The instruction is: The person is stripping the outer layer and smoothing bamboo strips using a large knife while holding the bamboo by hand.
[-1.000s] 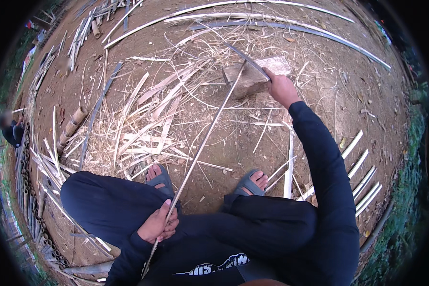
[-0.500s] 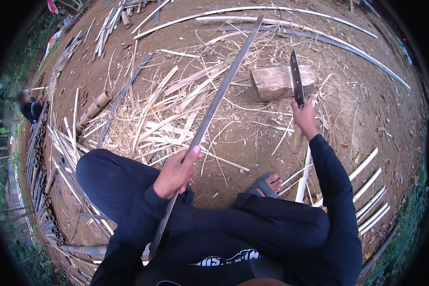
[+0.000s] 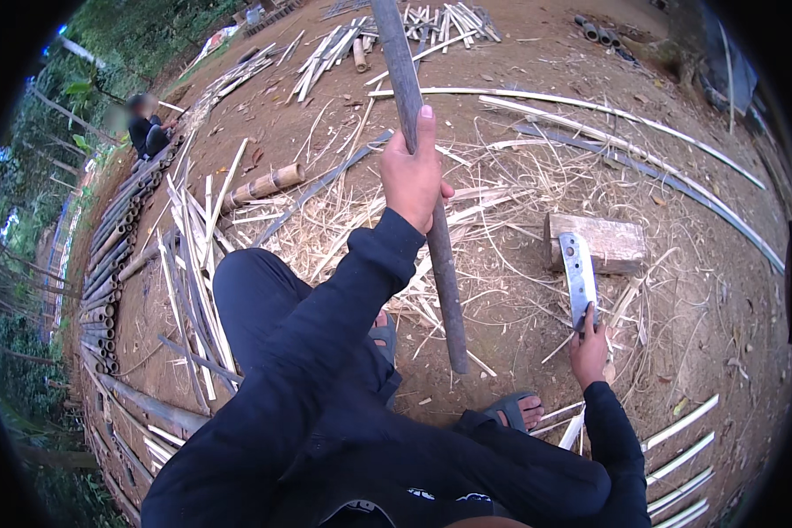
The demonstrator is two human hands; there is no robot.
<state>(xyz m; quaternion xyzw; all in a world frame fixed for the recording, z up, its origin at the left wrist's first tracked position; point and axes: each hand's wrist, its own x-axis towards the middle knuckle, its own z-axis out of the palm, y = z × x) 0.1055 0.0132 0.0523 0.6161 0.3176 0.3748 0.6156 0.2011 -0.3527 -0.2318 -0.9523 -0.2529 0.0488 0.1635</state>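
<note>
Raised in front of me, my left hand is closed around a long dark bamboo strip, thumb lying along it. The strip stands steeply, its upper end running out of the top of the picture and its lower end above the ground near my sandalled foot. My right hand grips a wide-bladed machete with holes along its blade. The blade points away from me, flat side showing, and its tip overlaps the near left end of a squared wood block in view; whether it touches I cannot tell.
Pale shavings litter the ground ahead, with a bamboo section beyond my left knee. Long split strips curve across the far right. Stacked bamboo poles line the left, where another person sits farther off. Pale strips lie near right.
The view has swung left. My left hand has moved up and away from my lap, carrying the bamboo strip. The machete has turned, so its blade now shows a bright flat side.
</note>
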